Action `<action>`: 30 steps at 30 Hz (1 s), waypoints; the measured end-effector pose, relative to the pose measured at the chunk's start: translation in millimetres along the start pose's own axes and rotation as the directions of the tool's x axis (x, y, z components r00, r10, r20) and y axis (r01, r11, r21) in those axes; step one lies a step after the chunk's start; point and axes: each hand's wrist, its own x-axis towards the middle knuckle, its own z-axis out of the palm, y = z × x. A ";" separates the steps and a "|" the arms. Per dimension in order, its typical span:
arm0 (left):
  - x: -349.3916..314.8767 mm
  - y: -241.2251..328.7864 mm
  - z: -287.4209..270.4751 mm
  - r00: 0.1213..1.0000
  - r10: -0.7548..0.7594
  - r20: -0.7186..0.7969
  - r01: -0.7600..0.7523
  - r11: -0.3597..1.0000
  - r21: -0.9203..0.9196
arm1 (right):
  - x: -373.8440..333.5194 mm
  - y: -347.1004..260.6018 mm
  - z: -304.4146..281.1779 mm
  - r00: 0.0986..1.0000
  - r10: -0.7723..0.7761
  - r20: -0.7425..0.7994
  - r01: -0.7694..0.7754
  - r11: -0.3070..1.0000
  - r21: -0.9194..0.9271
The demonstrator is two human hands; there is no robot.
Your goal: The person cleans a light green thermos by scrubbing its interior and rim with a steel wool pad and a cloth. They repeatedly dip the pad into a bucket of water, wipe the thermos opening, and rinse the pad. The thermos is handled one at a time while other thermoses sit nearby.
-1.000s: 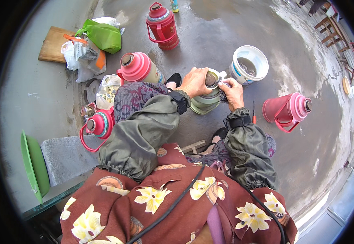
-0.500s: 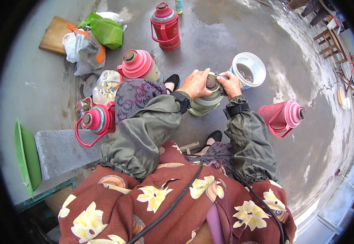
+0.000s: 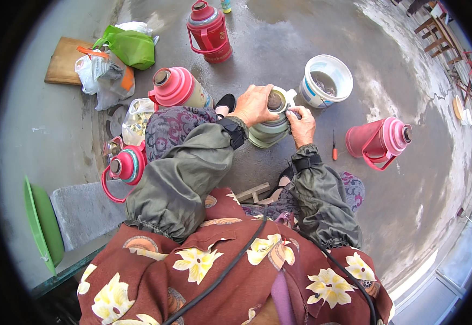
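Note:
A pale green thermos flask [image 3: 270, 132] stands between my feet, with a brown stopper [image 3: 275, 101] in its mouth. My left hand [image 3: 254, 105] clasps the flask's shoulder and rim from the left. My right hand [image 3: 302, 128] is closed at the right side of the neck. A small dark grey wad [image 3: 295, 114] shows between its bent fingers, pressed against the flask. What the wad is made of is hard to make out. The flask's far side is partly hidden by my hands.
A white bucket [image 3: 307, 89] with murky water stands beyond my right hand. A screwdriver [image 3: 334, 147] lies near a red thermos [image 3: 367, 141] on the right. Other thermoses [image 3: 212, 35] [image 3: 195, 95] [image 3: 138, 162] stand ahead and left. Bags [image 3: 133, 49] and a green basin [image 3: 43, 222] are further left.
My right hand has shifted toward me along the flask's neck, and its wad is now mostly covered. My right knee and the screwdriver have come into sight as my right arm moved left.

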 end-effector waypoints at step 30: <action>-0.3 5.4 -3.3 0.998 -0.046 0.033 0.044 0.997 0.064 | 46.9 0.0 6.6 0.993 -0.068 0.094 0.090 0.964 -0.251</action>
